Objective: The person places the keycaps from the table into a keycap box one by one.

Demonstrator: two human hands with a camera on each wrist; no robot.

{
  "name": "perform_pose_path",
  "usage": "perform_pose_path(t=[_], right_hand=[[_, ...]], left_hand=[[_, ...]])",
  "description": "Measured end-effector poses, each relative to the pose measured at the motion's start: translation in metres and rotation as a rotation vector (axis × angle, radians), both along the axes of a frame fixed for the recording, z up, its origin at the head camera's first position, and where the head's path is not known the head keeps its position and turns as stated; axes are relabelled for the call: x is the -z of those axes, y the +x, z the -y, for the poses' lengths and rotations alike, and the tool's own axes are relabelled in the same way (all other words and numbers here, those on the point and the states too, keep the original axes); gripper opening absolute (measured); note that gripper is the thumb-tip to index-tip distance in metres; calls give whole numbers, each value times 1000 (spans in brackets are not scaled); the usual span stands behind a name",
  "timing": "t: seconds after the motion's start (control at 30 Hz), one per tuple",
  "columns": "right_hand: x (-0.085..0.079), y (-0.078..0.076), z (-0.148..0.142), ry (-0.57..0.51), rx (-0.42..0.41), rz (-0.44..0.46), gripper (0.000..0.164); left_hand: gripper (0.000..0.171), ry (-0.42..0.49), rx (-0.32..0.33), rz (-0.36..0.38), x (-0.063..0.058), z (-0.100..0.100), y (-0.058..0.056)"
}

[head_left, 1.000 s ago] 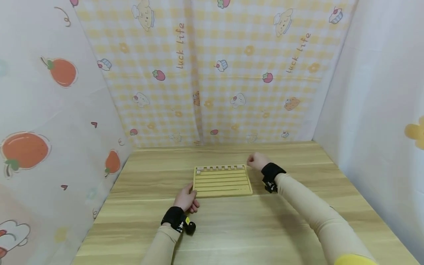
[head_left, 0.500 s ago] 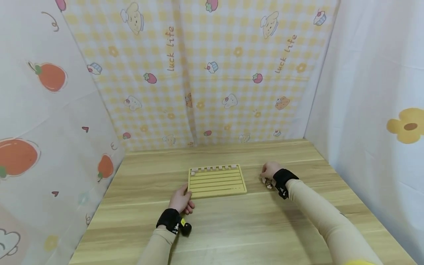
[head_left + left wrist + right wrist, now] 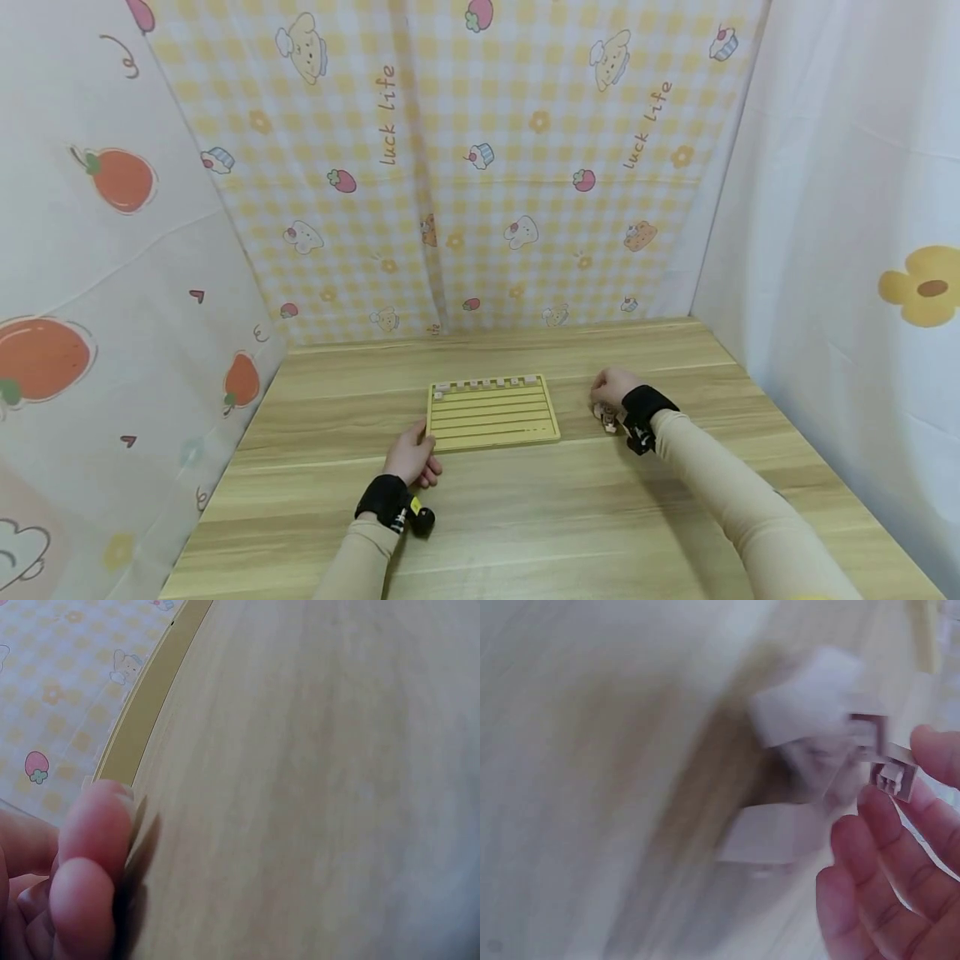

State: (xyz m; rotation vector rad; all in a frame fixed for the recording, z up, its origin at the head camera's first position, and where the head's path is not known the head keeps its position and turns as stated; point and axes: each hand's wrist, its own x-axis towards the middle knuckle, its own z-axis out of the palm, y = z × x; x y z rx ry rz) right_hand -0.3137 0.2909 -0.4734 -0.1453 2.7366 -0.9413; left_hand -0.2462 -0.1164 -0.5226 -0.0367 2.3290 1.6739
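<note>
A yellow ridged tray (image 3: 491, 421) lies on the table with pale keycaps (image 3: 486, 382) along its top row and one (image 3: 438, 397) at the left of the second row. My left hand (image 3: 408, 454) grips the tray's front left corner, thumb at the rim; in the left wrist view its fingertips (image 3: 96, 825) lie against the tray's side wall. To the right of the tray, my right hand (image 3: 613, 387) is over a small heap of keycaps (image 3: 609, 418). The right wrist view shows thumb and fingers pinching one keycap (image 3: 894, 778), hollow underside visible, in front of blurred loose keycaps (image 3: 772, 834).
The wood-grain table (image 3: 510, 517) runs back to a yellow checked curtain (image 3: 480, 217). White printed curtains hang at the left (image 3: 172, 250) and right (image 3: 810, 217). Each wrist wears a black band with a small camera.
My right hand has moved from beside the tray's far right corner rightward to the keycap heap and now pinches a keycap. The left hand stays at the tray; the head view has shifted slightly.
</note>
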Motion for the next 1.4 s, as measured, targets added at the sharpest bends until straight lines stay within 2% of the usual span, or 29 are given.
perform_pose_path(t=[0.1,0.27,0.33,0.37,0.47,0.7,0.9,1.13,1.23,1.4], right_hand=[[-5,-7,0,-220,26,19,24],[-11,-21,3,-743,73,117,38],[-14,-24,5,-915,93,169,41],[-16,-24,7,-971,105,184,42],[-24,-24,15,-1045,82,196,45],[-35,-24,33,-1062,33,185,47],[-29,-24,49,-1058,76,182,50],[-23,-26,72,-856,73,57,43],[-22,-28,80,-841,54,57,40],[-29,-20,96,-781,17,52,38]], left_hand=[[56,-1,-6,-3,0,0,-1],[56,5,2,-9,4,1,-3],[57,6,7,-10,6,2,-3],[57,4,8,-13,6,2,-4],[57,0,12,-16,8,2,-5],[57,2,5,-14,6,1,-6],[56,3,-1,-11,3,-1,-1],[57,-6,0,-3,2,0,1],[56,-8,3,-13,1,1,1],[56,-2,-2,-11,1,1,2]])
